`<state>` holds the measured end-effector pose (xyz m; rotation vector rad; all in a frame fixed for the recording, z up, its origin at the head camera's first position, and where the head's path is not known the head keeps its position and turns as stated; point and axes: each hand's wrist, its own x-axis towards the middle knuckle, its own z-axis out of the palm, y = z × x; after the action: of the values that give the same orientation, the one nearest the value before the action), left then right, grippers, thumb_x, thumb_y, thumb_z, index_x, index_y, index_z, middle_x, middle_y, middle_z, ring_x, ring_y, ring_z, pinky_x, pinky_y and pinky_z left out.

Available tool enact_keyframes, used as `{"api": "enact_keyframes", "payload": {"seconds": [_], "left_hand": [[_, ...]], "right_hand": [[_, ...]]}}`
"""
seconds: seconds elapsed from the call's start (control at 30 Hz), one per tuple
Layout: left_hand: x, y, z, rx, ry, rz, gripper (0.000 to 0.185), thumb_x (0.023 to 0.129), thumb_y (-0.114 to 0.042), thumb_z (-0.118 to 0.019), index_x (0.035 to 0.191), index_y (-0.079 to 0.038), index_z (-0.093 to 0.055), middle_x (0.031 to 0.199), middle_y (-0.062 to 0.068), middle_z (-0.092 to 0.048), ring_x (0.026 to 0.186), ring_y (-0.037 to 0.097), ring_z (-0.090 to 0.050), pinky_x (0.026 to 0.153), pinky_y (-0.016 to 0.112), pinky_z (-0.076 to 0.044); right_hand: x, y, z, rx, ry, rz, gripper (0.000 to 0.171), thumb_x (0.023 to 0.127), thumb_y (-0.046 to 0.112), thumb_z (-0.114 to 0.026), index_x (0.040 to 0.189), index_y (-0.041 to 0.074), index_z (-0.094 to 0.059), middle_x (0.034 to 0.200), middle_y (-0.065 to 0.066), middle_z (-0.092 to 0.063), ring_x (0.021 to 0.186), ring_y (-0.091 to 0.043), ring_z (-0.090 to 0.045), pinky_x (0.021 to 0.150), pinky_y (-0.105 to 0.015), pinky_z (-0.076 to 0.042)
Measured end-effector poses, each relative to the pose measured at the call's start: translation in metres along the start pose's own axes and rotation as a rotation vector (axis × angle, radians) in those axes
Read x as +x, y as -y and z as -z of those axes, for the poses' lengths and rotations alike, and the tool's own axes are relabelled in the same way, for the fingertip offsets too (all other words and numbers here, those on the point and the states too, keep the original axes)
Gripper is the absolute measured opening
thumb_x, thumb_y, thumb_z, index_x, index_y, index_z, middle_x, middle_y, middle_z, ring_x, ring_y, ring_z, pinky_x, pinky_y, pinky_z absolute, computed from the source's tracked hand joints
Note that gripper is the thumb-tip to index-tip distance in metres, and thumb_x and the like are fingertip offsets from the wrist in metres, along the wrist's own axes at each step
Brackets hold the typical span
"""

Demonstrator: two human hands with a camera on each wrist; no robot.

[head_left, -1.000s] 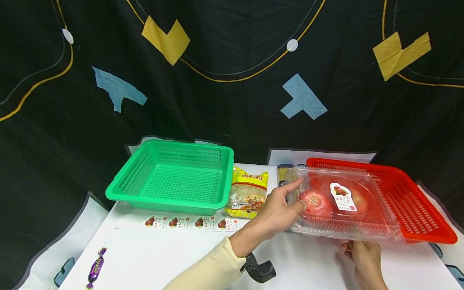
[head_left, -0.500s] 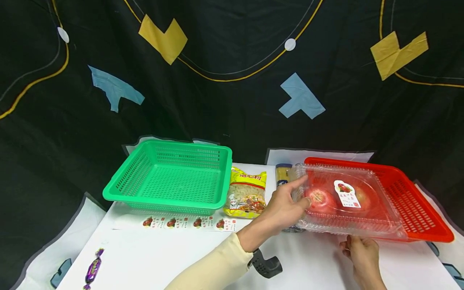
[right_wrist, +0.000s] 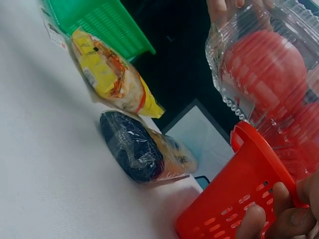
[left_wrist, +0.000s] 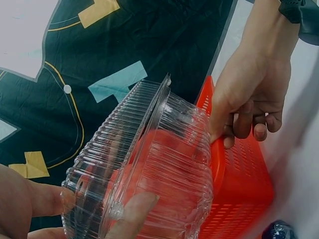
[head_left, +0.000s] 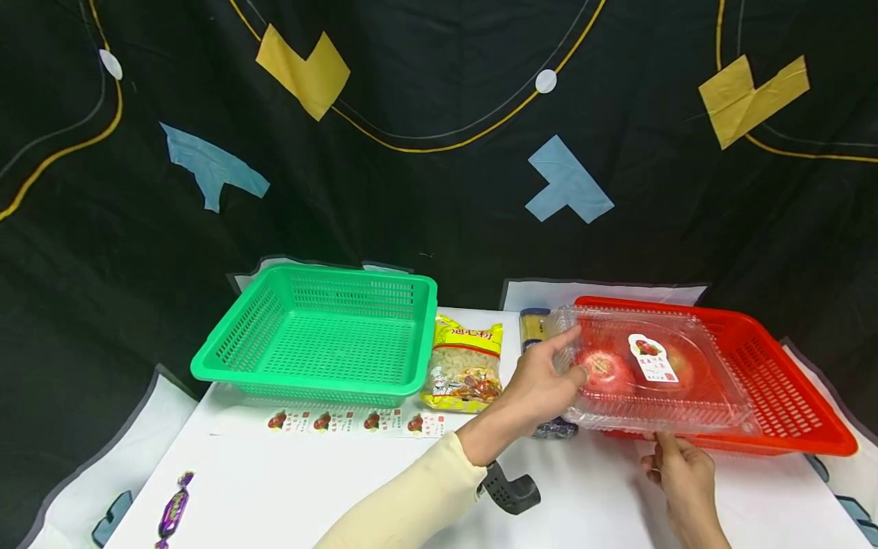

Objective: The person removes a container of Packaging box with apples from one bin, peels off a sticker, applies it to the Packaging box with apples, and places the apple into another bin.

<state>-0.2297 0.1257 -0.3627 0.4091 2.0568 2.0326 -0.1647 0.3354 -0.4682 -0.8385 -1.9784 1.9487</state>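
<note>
My left hand grips the left end of a clear plastic clamshell box, thumb on one face and fingers on the other. Inside are round red fruits, and a white fruit label is on the lid. The box is tilted above a red perforated basket, overlapping much of it in the head view. My right hand pinches the basket's near rim, just below the box. In the left wrist view, the right hand's fingers curl by that rim.
A green basket stands at the left of the white table, beside a yellow pasta bag. A clear-wrapped dark blue and yellow packet lies left of the red basket. Fruit stickers and a purple wrapped candy lie nearer.
The box has shifted slightly right and back over the red basket, with my left hand still gripping it. My right hand has moved slightly forward at the near rim.
</note>
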Motion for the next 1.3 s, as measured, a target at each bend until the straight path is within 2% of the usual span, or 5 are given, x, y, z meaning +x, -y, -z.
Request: {"api": "enact_keyframes", "payload": {"seconds": [0.4,0.67,1.0,1.17,1.3], "left_hand": [[0.008,0.001,-0.008,0.007,0.015,0.011,0.060,0.091,0.000,-0.060,0.147,-0.017,-0.048,0.052,-0.005,-0.039,0.037,0.010,-0.026,0.036,0.021,-0.022],[0.017,0.000,-0.018,0.026,0.004,0.020,0.060,0.089,0.000,-0.062,0.145,-0.018,-0.050,0.136,0.003,-0.052,0.040,0.008,-0.031,0.038,0.020,-0.026],[0.030,0.001,-0.026,0.010,-0.008,0.046,0.059,0.091,0.000,-0.062,0.145,-0.021,-0.051,0.124,0.007,-0.059,0.041,0.010,-0.037,0.039,0.020,-0.032],[0.036,0.001,-0.031,-0.026,-0.005,0.058,0.060,0.090,0.004,-0.060,0.145,-0.019,-0.051,0.062,0.005,-0.055,0.039,0.013,-0.042,0.039,0.020,-0.033],[0.039,0.001,-0.035,-0.035,-0.012,0.066,0.061,0.089,0.007,-0.060,0.144,-0.018,-0.052,0.047,-0.002,-0.034,0.037,0.012,-0.038,0.039,0.020,-0.032]], "right_hand": [[0.002,-0.001,-0.002,-0.088,-0.009,0.047,0.042,0.102,0.021,-0.047,0.065,0.005,-0.059,0.051,-0.001,-0.052,0.048,-0.008,-0.056,0.048,-0.023,-0.047],[0.001,-0.001,-0.001,-0.098,-0.007,0.043,0.043,0.103,0.025,-0.047,0.069,0.005,-0.061,0.052,-0.001,-0.054,0.048,-0.009,-0.056,0.049,-0.024,-0.047],[0.002,-0.001,0.001,-0.113,0.001,0.034,0.051,0.102,0.040,-0.049,0.065,0.009,-0.065,0.053,0.000,-0.056,0.049,-0.010,-0.056,0.050,-0.026,-0.046],[0.002,0.000,0.000,-0.081,-0.001,0.032,0.052,0.102,0.039,-0.051,0.061,0.008,-0.062,0.052,0.001,-0.056,0.048,-0.010,-0.055,0.049,-0.024,-0.045],[0.001,0.000,-0.002,-0.097,-0.007,0.046,0.052,0.102,0.038,-0.050,0.061,0.008,-0.061,0.051,0.000,-0.055,0.048,-0.010,-0.056,0.049,-0.024,-0.045]]}}
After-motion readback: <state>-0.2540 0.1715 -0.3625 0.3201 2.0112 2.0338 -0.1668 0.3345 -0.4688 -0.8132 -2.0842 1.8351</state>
